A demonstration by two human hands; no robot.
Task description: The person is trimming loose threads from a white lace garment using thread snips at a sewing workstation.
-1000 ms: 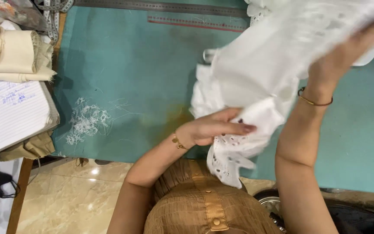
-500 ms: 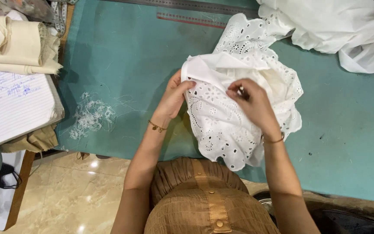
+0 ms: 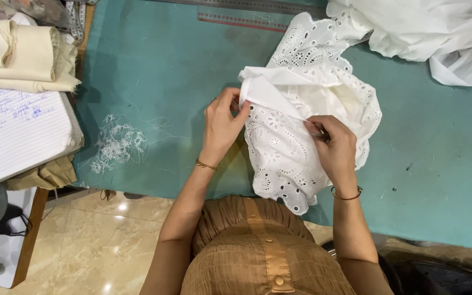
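- Lying near the middle of the teal surface [image 3: 159, 71], toward its near edge, the white eyelet garment [image 3: 301, 136] is bunched into a rounded heap, its scalloped hem hanging just over that edge.
- The left hand [image 3: 220, 127] pinches a folded plain-cotton corner at the garment's left side; its fingers [image 3: 235, 104] are closed narrow on the cloth, probably to keep the fold taut and in place.
- The right hand [image 3: 333, 146] rests on the garment's right half with its fingers curled tight on the fabric along the same fold; whether something small sits between them I cannot tell.
- Held from both ends like this, the fold runs as a straight diagonal ridge between the hands, which seems to be why the rest of the cloth is left loose around it.
- The garment mixes two textures: smooth, opaque plain cotton at the fold, and thin embroidered cloth pierced with round and petal-shaped holes, edged in scallops.
- A second pile of white cloth [image 3: 438, 33], smoother and slightly sheer, lies crumpled at the far right corner, well apart from the hands.
- A tangle of white thread scraps [image 3: 117, 146] sits near the left edge, wispy and loose.
- A long metal ruler [image 3: 258, 6] lies flat along the far edge.
- Beyond the left edge, folded cream fabric [image 3: 17, 60] with frayed ends is stacked beside a lined notebook [image 3: 20, 134] with handwriting on it.
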